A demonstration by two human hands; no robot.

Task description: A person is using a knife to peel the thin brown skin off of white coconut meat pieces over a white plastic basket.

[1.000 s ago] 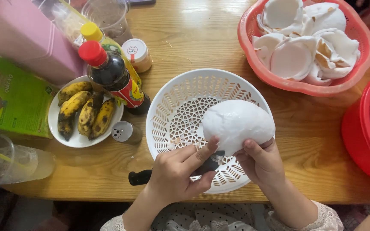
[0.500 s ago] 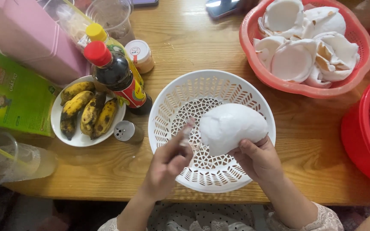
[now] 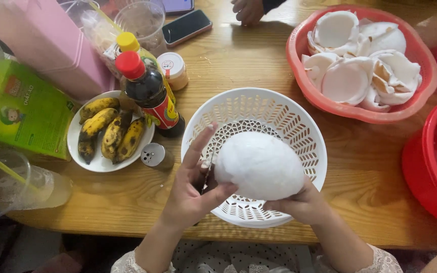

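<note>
The left hand [image 3: 190,189] holds a thin knife [image 3: 207,174]. Its thumb presses on the white coconut piece [image 3: 260,164] and its first finger sticks up. Most of the knife is hidden, so its blade is hard to see. The right hand [image 3: 302,205] is cupped under the coconut piece and holds it from below.

The coconut piece is round and white. It sits in the hands just above the white basket with holes [image 3: 284,119], near the front edge of the wooden table [image 3: 228,65].

To cut well here, I think the right hand should grip firmly so the slippery piece does not turn. The blade should move slowly and point away from the thumb. It helps to stay over the basket, so bits fall in it.

There is not much room on the left. A dark sauce bottle [image 3: 150,93] with a red cap stands just beside the basket. A small shaker [image 3: 155,155] and a plate of spotty bananas [image 3: 107,134] are near too. A quick elbow could knock the bottle over. On the right, a red tub [image 3: 431,162] is near the basket. Behind it, a red basket of coconut shells [image 3: 362,55] sits well clear of the hands. Another person's hand [image 3: 249,10] rests at the far edge.
</note>
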